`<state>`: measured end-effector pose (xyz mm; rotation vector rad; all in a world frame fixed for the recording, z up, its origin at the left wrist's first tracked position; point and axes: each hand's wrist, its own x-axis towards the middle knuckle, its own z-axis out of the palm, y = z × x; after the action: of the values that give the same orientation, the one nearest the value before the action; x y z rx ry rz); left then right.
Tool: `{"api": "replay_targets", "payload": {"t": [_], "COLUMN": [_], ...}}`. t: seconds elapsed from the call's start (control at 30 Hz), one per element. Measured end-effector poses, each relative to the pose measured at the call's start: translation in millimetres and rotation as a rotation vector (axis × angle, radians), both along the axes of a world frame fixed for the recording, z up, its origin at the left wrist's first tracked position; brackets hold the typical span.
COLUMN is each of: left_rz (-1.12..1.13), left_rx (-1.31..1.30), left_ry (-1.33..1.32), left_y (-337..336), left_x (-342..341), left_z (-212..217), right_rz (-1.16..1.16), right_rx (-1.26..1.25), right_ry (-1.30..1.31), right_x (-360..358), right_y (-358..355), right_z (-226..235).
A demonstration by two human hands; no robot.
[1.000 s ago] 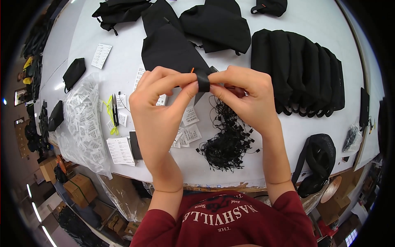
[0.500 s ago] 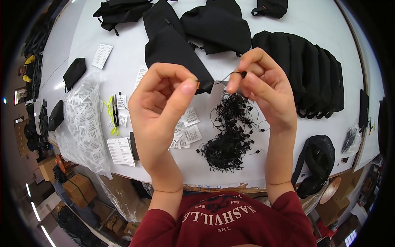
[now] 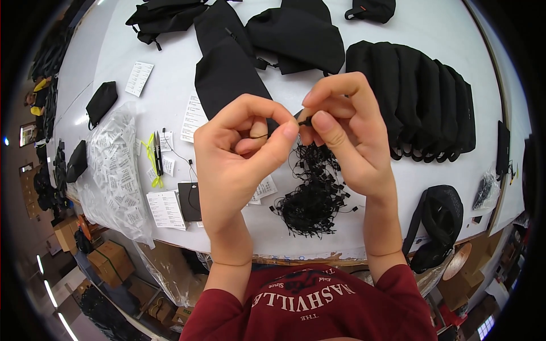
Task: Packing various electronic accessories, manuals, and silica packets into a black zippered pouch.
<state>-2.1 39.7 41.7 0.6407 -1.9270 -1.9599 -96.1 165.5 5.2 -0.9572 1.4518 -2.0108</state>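
Both hands are raised above a white table [image 3: 170, 85]. My left hand [image 3: 242, 156] and my right hand [image 3: 344, 128] pinch the two ends of a thin black string loop with a small plastic fastener [image 3: 304, 121] between thumb and fingertips. Right under them lies a heap of the same black string fasteners [image 3: 313, 196]. A flat black fabric pouch [image 3: 227, 77] lies on the table just behind my left hand.
A row of stacked black pouches [image 3: 421, 102] stands at the right, more black bags [image 3: 296, 34] at the back. A clear bag of white packets [image 3: 116, 170], yellow-handled snips [image 3: 154, 159], white paper tags [image 3: 165, 209] and a black card [image 3: 189, 200] lie at the left.
The black pouch corner that both hands held a second ago is let go and lies on the table. The hands now hold only a thin string fastener, and have come close together again.
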Motion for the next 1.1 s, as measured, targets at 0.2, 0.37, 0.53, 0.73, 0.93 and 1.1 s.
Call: {"api": "replay_targets", "payload": {"t": [0.2, 0.37, 0.53, 0.73, 0.93, 1.1], "left_rz": [-0.02, -0.024, -0.056, -0.115, -0.277, -0.44], "left_rx": [-0.013, -0.043, -0.158, -0.249, -0.313, -0.346], "left_ry": [-0.009, -0.039, -0.1, -0.09, 0.093, 0.205], "left_y": [-0.8, -2.2, -4.5, -4.2, 19.0, 27.8], "left_x": [-0.1, 0.4, 1.2, 2.7, 8.1, 2.4], "left_z": [-0.6, -4.1, -7.2, -4.7, 7.8, 0.2], "right_rz": [-0.013, -0.051, -0.093, -0.026, 0.111, 0.146], "right_rx": [0.0, 0.079, 0.138, 0.204, 0.102, 0.482], "right_ry": [0.066, 0.183, 0.33, 0.354, -0.222, -0.256], "right_x": [-1.0, -1.0, -1.9, -3.4, -42.1, -16.1], "right_y": [1.5, 4.4, 5.0, 8.1, 4.9, -19.9], "right_z": [-2.5, 0.1, 0.4, 6.4, -30.4, -57.5]}}
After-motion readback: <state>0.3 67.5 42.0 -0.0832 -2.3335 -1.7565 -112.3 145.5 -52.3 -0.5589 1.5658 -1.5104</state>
